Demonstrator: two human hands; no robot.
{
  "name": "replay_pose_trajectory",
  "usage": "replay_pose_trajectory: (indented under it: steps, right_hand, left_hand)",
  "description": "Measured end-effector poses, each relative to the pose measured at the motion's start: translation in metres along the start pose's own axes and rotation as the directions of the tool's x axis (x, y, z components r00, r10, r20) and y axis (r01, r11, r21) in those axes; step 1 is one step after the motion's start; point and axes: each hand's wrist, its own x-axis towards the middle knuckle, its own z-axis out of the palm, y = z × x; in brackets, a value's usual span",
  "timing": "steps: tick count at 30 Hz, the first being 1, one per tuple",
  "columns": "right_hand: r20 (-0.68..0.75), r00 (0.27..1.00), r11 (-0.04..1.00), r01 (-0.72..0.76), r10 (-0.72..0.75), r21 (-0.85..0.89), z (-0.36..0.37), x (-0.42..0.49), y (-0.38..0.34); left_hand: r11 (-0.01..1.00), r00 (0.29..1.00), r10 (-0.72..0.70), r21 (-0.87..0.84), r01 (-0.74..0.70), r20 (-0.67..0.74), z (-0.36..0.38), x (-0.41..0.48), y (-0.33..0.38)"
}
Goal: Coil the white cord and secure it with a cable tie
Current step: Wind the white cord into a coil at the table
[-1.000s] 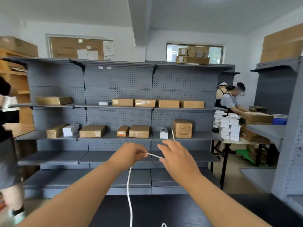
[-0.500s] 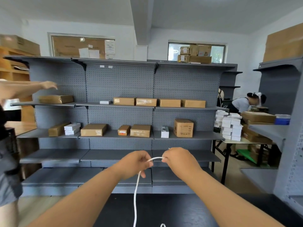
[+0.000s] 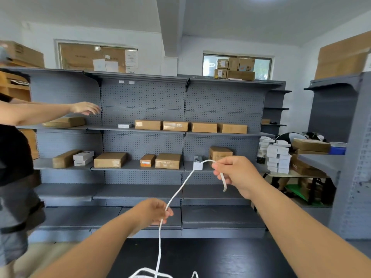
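Note:
A white cord (image 3: pixel 181 188) runs taut between my two raised hands. My right hand (image 3: pixel 236 175) pinches it near its end, up and to the right, and the short free end hangs down past the fingers. My left hand (image 3: pixel 154 212) grips the cord lower and nearer the middle. From there the cord drops straight down to loose loops on the black table (image 3: pixel 210 257) at the bottom edge. No cable tie is in view.
Grey pegboard shelving (image 3: pixel 144 145) with brown and white boxes fills the wall ahead. A person in a black top stands at the left, an arm (image 3: pixel 50 112) stretched toward the shelf. Another person bends over at a table with stacked white boxes (image 3: pixel 275 155) at the right.
My hands were close together; now the right hand has risen up and right while the left has dropped, stretching the cord between them. The person at left reaches farther along the shelf.

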Motion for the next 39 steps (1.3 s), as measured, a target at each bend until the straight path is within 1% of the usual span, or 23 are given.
replay_pose_trajectory:
  steps: [2,5,7,9,11,13,15,17,20,22,23,25,29,31,34,37,38,39]
  right_hand:
    - [0.013,0.996,0.976,-0.087,0.086,0.199,0.0,-0.001,0.003]
    - [0.056,0.98,0.866,-0.194,0.19,0.46,0.004,-0.003,0.007]
    - [0.086,0.967,0.788,-0.246,0.239,0.565,0.006,-0.004,0.01]
    - [0.11,0.958,0.73,-0.275,0.266,0.626,0.009,-0.007,0.011]
    - [0.125,0.952,0.679,-0.288,0.279,0.676,0.011,-0.009,0.012]
    - [0.134,0.948,0.636,-0.294,0.288,0.713,0.013,-0.01,0.014]
    - [0.138,0.945,0.602,-0.298,0.297,0.741,0.015,-0.011,0.016]
    - [0.143,0.944,0.572,-0.296,0.297,0.765,0.016,-0.011,0.02]
    - [0.148,0.947,0.538,-0.286,0.284,0.793,0.02,-0.011,0.024]
    - [0.15,0.951,0.517,-0.276,0.272,0.81,0.024,-0.009,0.026]
    - [0.154,0.952,0.508,-0.274,0.266,0.817,0.027,-0.009,0.027]
    - [0.164,0.952,0.504,-0.279,0.26,0.818,0.031,-0.01,0.027]
    - [0.143,0.95,0.565,-0.283,0.279,0.775,0.037,-0.013,0.031]
    - [0.106,0.949,0.601,-0.271,0.296,0.752,0.039,-0.012,0.037]
    - [0.055,0.938,0.638,-0.275,0.343,0.719,0.044,-0.011,0.052]
    - [0.04,0.928,0.69,-0.304,0.371,0.657,0.048,-0.01,0.065]
    - [0.041,0.927,0.731,-0.32,0.372,0.603,0.05,-0.01,0.071]
    - [0.041,0.929,0.781,-0.333,0.369,0.529,0.051,-0.011,0.075]
  left_hand:
    - [0.996,0.997,0.031,-0.082,-0.036,-0.064,0.004,0.001,0.005]
    - [0.981,0.983,0.086,-0.158,-0.111,-0.161,0.013,-0.001,0.011]
    - [0.965,0.966,0.114,-0.203,-0.163,-0.234,0.02,0.0,0.013]
    - [0.948,0.942,0.121,-0.244,-0.203,-0.313,0.027,0.003,0.014]
    - [0.926,0.938,0.095,-0.316,-0.206,-0.332,0.034,0.004,0.015]
    - [0.866,0.961,0.03,-0.473,-0.163,-0.276,0.039,0.005,0.015]
    - [0.791,0.982,-0.017,-0.604,-0.101,-0.187,0.043,0.005,0.015]
    - [0.783,0.994,-0.054,-0.621,-0.017,-0.095,0.046,0.004,0.015]
    - [0.806,0.993,-0.112,-0.581,0.114,0.04,0.051,0.0,0.019]
    - [0.806,0.987,-0.121,-0.57,0.161,0.108,0.052,0.0,0.021]
    - [0.805,0.986,-0.115,-0.571,0.162,0.118,0.053,0.001,0.021]
    - [0.772,0.991,-0.108,-0.62,0.136,0.084,0.057,0.005,0.021]
    - [0.614,0.979,-0.155,-0.79,-0.008,-0.131,0.061,0.012,0.026]
    - [0.553,0.962,-0.172,-0.829,-0.085,-0.213,0.058,0.013,0.028]
    - [0.509,0.936,-0.188,-0.845,-0.165,-0.296,0.052,0.015,0.029]
    - [0.463,0.928,-0.163,-0.857,-0.227,-0.334,0.047,0.016,0.03]
    - [0.465,0.927,-0.143,-0.851,-0.245,-0.346,0.046,0.016,0.031]
    - [0.497,0.923,-0.124,-0.828,-0.26,-0.364,0.045,0.015,0.031]
